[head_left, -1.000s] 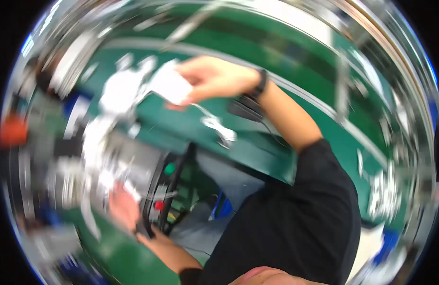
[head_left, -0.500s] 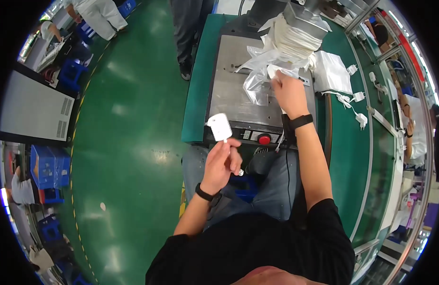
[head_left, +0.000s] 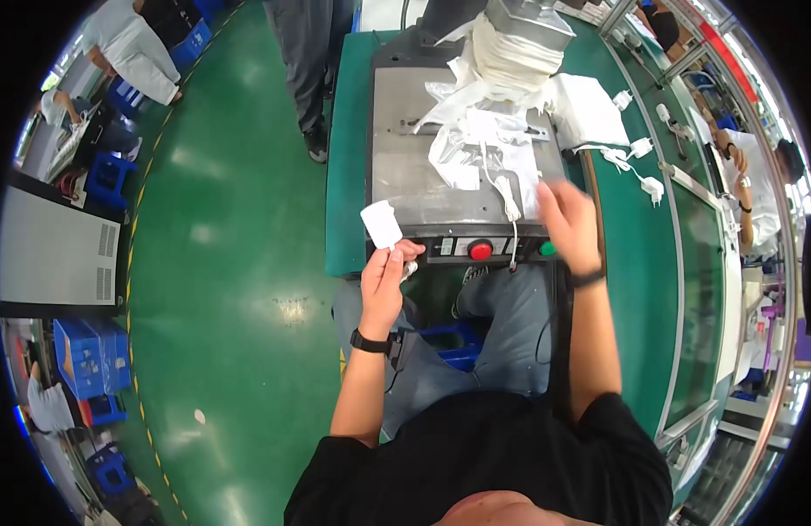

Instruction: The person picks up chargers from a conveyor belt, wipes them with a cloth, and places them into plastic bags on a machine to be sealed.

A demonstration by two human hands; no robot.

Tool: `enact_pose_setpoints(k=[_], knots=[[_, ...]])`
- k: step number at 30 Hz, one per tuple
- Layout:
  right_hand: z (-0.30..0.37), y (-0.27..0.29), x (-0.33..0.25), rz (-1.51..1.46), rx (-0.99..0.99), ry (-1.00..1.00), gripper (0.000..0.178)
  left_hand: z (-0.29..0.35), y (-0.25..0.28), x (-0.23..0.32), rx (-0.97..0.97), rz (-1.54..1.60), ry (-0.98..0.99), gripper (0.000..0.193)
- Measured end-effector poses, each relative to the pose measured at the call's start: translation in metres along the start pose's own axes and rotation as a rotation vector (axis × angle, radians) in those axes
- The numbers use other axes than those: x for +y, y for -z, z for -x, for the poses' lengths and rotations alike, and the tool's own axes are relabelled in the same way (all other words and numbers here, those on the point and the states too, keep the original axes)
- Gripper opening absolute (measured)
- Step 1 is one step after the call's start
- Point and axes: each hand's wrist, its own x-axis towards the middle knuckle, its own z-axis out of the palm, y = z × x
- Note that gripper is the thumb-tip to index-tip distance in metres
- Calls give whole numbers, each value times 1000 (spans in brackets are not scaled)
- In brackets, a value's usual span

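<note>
My left hand (head_left: 385,279), in front of the machine's left corner, pinches a white power adapter (head_left: 382,225) at its lower end. Part of a white cord (head_left: 410,270) shows beneath those fingers. My right hand (head_left: 569,223), slightly blurred, hovers over the machine's right front edge, thumb and fingers apart and nothing seen in them. To its left, a bundled white cable (head_left: 508,198) lies on the metal plate (head_left: 405,188), one end hanging over the front panel. Its other end reaches into clear plastic bags (head_left: 458,158) spread across the plate.
A stack of white bags (head_left: 511,61) under a metal tray (head_left: 533,22) stands at the back. A white packet (head_left: 590,110) and several white adapters (head_left: 652,190) lie on the green table at right. Red (head_left: 480,251) and green (head_left: 547,249) buttons line the front panel. Someone's legs (head_left: 305,79) are beyond.
My right hand has left the bags and moved right and toward me. The bundled cable now shows on the plate. My left hand keeps the adapter, slightly lower in relation to the machine.
</note>
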Motion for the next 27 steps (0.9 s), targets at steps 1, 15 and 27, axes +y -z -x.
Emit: enact_pose_setpoints(k=[1, 15, 27], knots=[[35, 6, 19, -150, 63, -111, 27, -3, -1, 1, -13, 2, -1, 25], [178, 174, -8, -350, -163, 213, 35, 50, -256, 103, -1032, -482, -589, 46], [633, 410, 205, 829, 963, -964, 53, 73, -204, -65, -1074, -276, 508, 26]])
